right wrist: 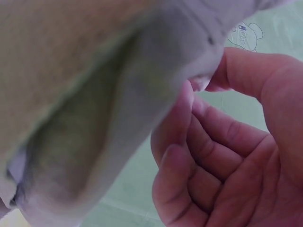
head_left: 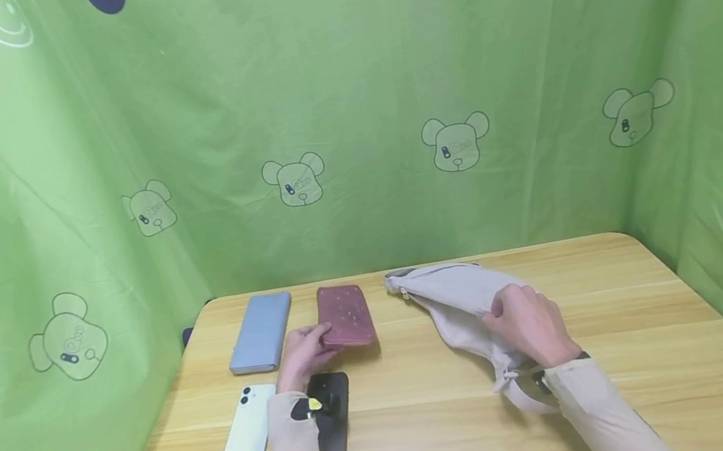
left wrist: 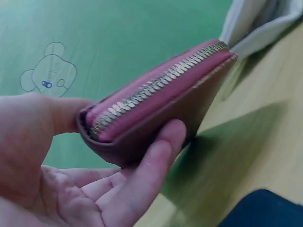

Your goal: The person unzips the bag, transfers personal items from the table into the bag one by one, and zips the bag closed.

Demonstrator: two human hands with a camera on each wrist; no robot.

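Observation:
My left hand [head_left: 302, 357] pinches a maroon zip wallet [head_left: 346, 313] by its near left corner, with its near end raised over the table. In the left wrist view the wallet's gold zipper [left wrist: 163, 79] is closed, with the thumb on one side and fingers beneath. My right hand [head_left: 531, 324] pinches the edge of a pale grey fabric sling bag [head_left: 456, 288] between thumb and fingertips. Close up in the right wrist view, the bag's opening [right wrist: 80, 137] gapes beside the fingers. What lies deep inside is hidden.
On the wooden table [head_left: 440, 421], a light blue long wallet [head_left: 260, 332] lies at the back left. A white phone [head_left: 247, 431] is nearer, and a black phone [head_left: 334, 424] lies partly under the left forearm. Green curtains [head_left: 373, 207] stand behind and on both sides.

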